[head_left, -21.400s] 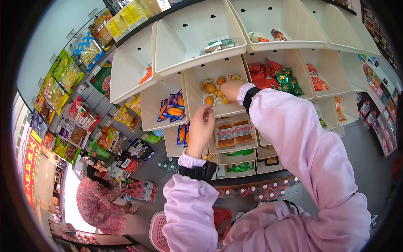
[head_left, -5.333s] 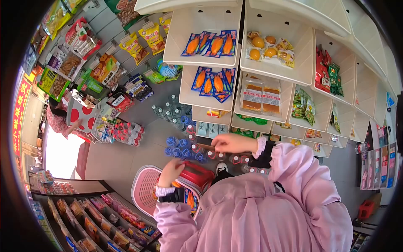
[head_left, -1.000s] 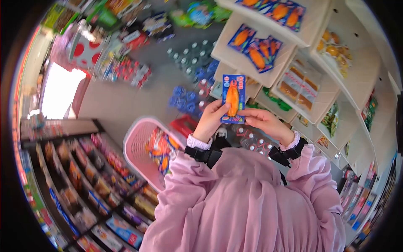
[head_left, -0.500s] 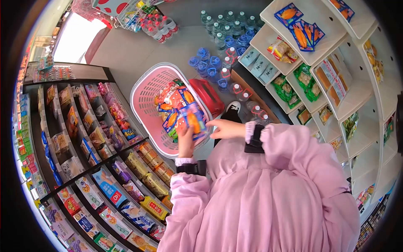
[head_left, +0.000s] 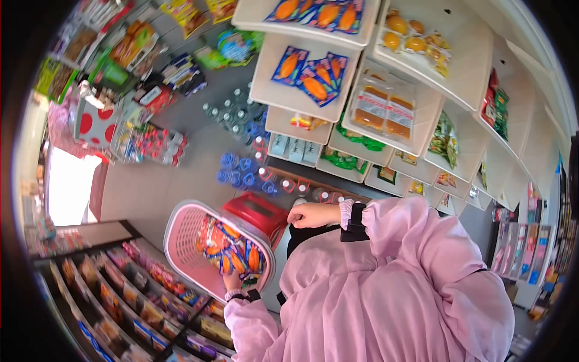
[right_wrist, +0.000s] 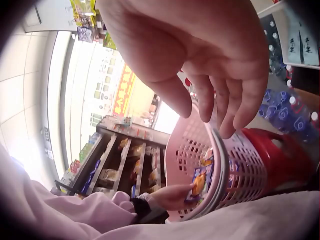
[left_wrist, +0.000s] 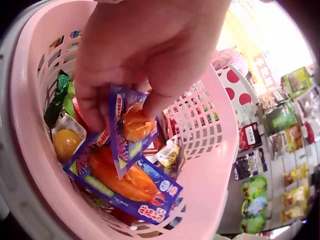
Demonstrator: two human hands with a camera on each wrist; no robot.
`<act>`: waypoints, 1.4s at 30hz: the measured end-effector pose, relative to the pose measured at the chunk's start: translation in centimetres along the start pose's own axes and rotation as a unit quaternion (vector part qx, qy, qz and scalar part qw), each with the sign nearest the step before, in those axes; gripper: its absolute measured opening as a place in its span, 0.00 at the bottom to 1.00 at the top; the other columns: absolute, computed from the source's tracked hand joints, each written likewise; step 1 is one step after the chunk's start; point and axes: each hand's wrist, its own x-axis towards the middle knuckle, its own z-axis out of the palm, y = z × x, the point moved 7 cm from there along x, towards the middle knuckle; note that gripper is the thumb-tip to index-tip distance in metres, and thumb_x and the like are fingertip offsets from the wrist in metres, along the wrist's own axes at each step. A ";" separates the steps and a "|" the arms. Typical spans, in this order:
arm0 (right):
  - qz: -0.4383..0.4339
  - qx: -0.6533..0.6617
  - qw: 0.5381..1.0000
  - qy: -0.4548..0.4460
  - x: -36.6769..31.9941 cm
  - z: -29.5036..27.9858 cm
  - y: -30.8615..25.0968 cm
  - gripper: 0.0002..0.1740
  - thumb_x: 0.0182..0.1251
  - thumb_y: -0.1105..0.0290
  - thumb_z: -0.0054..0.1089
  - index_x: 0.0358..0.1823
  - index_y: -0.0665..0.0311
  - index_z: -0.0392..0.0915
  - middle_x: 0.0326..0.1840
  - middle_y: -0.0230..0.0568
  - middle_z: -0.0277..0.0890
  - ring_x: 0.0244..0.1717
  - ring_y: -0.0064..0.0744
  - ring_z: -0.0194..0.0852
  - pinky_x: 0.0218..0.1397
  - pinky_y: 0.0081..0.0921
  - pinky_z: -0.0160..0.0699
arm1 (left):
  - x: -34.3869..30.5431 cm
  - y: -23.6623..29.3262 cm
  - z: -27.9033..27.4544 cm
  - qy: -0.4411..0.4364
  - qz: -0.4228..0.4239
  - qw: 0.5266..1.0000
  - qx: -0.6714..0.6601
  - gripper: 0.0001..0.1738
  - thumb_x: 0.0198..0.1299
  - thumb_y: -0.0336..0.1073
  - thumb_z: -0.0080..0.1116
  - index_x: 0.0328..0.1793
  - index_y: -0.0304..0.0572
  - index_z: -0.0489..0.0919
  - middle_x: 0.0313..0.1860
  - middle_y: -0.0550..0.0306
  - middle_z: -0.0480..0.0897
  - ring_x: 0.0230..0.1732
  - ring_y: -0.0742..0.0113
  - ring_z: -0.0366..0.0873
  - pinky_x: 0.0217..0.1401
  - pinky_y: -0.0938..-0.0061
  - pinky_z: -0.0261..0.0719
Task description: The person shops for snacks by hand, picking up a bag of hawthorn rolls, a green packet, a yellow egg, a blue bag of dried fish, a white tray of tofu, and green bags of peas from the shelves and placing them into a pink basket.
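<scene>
My left hand (head_left: pixel 231 281) reaches down inside the pink basket (head_left: pixel 170 250). In the left wrist view its thumb and fingers pinch a blue snack packet (left_wrist: pixel 121 145) with an orange, claw-shaped piece in it. Under that packet lies a like one (left_wrist: pixel 125 182), and beside it a round brown egg (left_wrist: pixel 67 144) in clear wrap and a dark green packet (left_wrist: pixel 57 97). My right hand (head_left: pixel 315 214) hovers in front of my body, right of the basket, holding nothing. Its fingers hang loosely bent in the right wrist view.
A red container (head_left: pixel 256 212) stands against the basket's far side. Ahead rise tiered white bins (head_left: pixel 338 130) with snacks. Blue-capped bottles (head_left: pixel 238 172) stand on the floor. A low snack shelf (head_left: pixel 120 289) is at the left; a red-dotted white item (head_left: pixel 99 123) is further off.
A second ago both hands held the packet up before my body. Since then, the right hand has let go and drawn back, while the left hand has carried the packet down into the basket.
</scene>
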 end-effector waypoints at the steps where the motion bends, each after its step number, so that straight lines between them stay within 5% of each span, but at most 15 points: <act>1: -0.003 0.014 1.000 0.028 -0.5 -1.2 -0.3 0.14 0.57 0.70 0.49 0.43 0.70 0.70 0.41 0.42 0.72 0.45 0.31 0.70 0.48 0.25 0.69 | 1.3 0.6 -0.7 0.046 0.116 0.991 0.050 0.11 0.50 0.30 0.50 0.37 0.28 0.74 0.29 0.53 0.77 0.30 0.60 0.76 0.35 0.75 0.75; 4: -0.024 0.055 0.994 0.087 -2.3 -4.4 -2.6 0.15 0.55 0.70 0.50 0.43 0.70 0.70 0.40 0.43 0.73 0.43 0.32 0.71 0.47 0.24 0.69 | 1.7 6.6 0.4 0.059 0.130 0.924 0.355 0.14 0.48 0.30 0.50 0.39 0.26 0.74 0.30 0.49 0.78 0.33 0.63 0.76 0.36 0.77 0.73; 7: -0.081 0.072 0.986 0.124 -3.1 -7.7 -5.7 0.14 0.57 0.70 0.49 0.43 0.68 0.70 0.39 0.41 0.73 0.42 0.28 0.71 0.46 0.24 0.69 | 1.0 15.7 6.4 0.010 0.224 0.892 0.392 0.15 0.47 0.28 0.48 0.42 0.25 0.72 0.29 0.53 0.78 0.30 0.70 0.75 0.30 0.77 0.72; 8: -0.067 0.062 0.987 0.129 -3.8 -9.3 -8.2 0.13 0.59 0.69 0.49 0.43 0.67 0.70 0.40 0.39 0.72 0.41 0.24 0.70 0.44 0.22 0.69 | 1.3 17.3 8.4 -0.030 0.147 0.949 0.279 0.15 0.50 0.30 0.49 0.42 0.26 0.73 0.29 0.54 0.78 0.30 0.72 0.74 0.32 0.79 0.71; 10: -0.072 0.051 0.986 0.141 -3.2 -12.7 -9.4 0.12 0.61 0.68 0.48 0.43 0.66 0.69 0.39 0.35 0.71 0.39 0.20 0.69 0.40 0.20 0.69 | 2.2 22.4 13.2 -0.108 0.276 0.896 0.330 0.15 0.51 0.32 0.49 0.44 0.29 0.72 0.32 0.46 0.78 0.33 0.63 0.76 0.38 0.74 0.72; 13: -0.175 -0.100 0.938 0.283 -3.0 -19.1 -12.9 0.11 0.56 0.70 0.50 0.39 0.67 0.72 0.34 0.41 0.74 0.36 0.31 0.72 0.40 0.27 0.71 | 0.8 30.6 20.8 -0.150 0.339 0.878 0.301 0.16 0.54 0.33 0.51 0.46 0.27 0.71 0.32 0.53 0.77 0.32 0.72 0.74 0.35 0.79 0.72; 15: -0.079 -0.141 0.935 0.316 -2.3 -23.1 -12.5 0.12 0.53 0.69 0.49 0.39 0.67 0.72 0.32 0.46 0.75 0.33 0.38 0.74 0.37 0.29 0.72 | -0.8 35.3 25.6 -0.183 0.392 0.860 0.272 0.16 0.54 0.31 0.50 0.47 0.29 0.70 0.33 0.51 0.77 0.33 0.69 0.75 0.37 0.77 0.72; 18: 0.047 -0.446 0.824 0.347 -1.3 -27.8 -11.4 0.12 0.48 0.72 0.49 0.35 0.66 0.74 0.34 0.48 0.75 0.31 0.46 0.75 0.31 0.35 0.73 | -4.1 40.8 32.9 -0.274 0.422 0.838 0.213 0.15 0.55 0.30 0.49 0.48 0.31 0.70 0.32 0.50 0.78 0.33 0.67 0.76 0.36 0.77 0.72; 20: 0.195 -0.527 0.775 0.290 -1.7 -28.5 -11.6 0.11 0.46 0.74 0.49 0.32 0.65 0.76 0.33 0.46 0.76 0.35 0.46 0.76 0.33 0.38 0.73 | -4.8 42.5 37.2 -0.334 0.428 0.819 0.186 0.14 0.55 0.29 0.48 0.48 0.32 0.70 0.32 0.51 0.78 0.32 0.67 0.76 0.36 0.78 0.72; 24: 0.255 -0.514 0.765 0.294 -0.9 -29.7 -8.8 0.13 0.45 0.72 0.52 0.34 0.71 0.72 0.26 0.49 0.76 0.29 0.45 0.76 0.30 0.35 0.74 | -6.4 44.8 43.9 -0.372 0.476 0.765 0.223 0.15 0.55 0.27 0.45 0.50 0.33 0.69 0.38 0.49 0.77 0.40 0.66 0.76 0.43 0.78 0.71; 29: 0.295 -0.507 0.722 0.367 -0.4 -30.4 -7.2 0.17 0.51 0.70 0.48 0.43 0.71 0.67 0.26 0.48 0.76 0.30 0.46 0.77 0.33 0.37 0.71 | -5.5 43.3 48.6 -0.294 0.548 0.692 0.367 0.18 0.52 0.28 0.43 0.51 0.35 0.69 0.36 0.44 0.78 0.39 0.54 0.76 0.45 0.69 0.70; 30: 0.294 -0.489 0.720 0.395 -0.2 -30.5 -6.8 0.16 0.52 0.70 0.47 0.42 0.70 0.67 0.27 0.49 0.77 0.31 0.46 0.77 0.35 0.38 0.70 | -5.3 42.6 49.1 -0.287 0.543 0.685 0.392 0.16 0.53 0.32 0.40 0.47 0.38 0.70 0.35 0.44 0.78 0.40 0.49 0.74 0.55 0.47 0.57; 35: 0.270 -0.499 0.703 0.429 -0.6 -30.2 -7.5 0.16 0.55 0.69 0.45 0.43 0.72 0.67 0.27 0.52 0.76 0.32 0.45 0.77 0.36 0.39 0.70 | -5.3 40.5 50.2 -0.312 0.519 0.641 0.472 0.18 0.52 0.31 0.41 0.49 0.38 0.70 0.35 0.46 0.78 0.40 0.49 0.74 0.50 0.54 0.63; 38: 0.250 -0.489 0.720 0.425 -1.0 -30.2 -8.1 0.16 0.55 0.68 0.45 0.40 0.74 0.70 0.29 0.53 0.76 0.33 0.46 0.77 0.35 0.38 0.72 | -5.6 40.1 50.0 -0.310 0.523 0.633 0.478 0.17 0.51 0.32 0.42 0.49 0.38 0.70 0.36 0.46 0.78 0.39 0.49 0.74 0.51 0.54 0.63; 42: 0.179 -0.373 0.817 0.401 -0.5 -30.1 -10.0 0.24 0.47 0.71 0.54 0.45 0.78 0.61 0.32 0.59 0.73 0.34 0.51 0.74 0.35 0.37 0.72 | -6.3 40.7 49.2 -0.313 0.491 0.652 0.486 0.18 0.51 0.31 0.44 0.49 0.37 0.70 0.37 0.45 0.77 0.40 0.50 0.74 0.53 0.57 0.63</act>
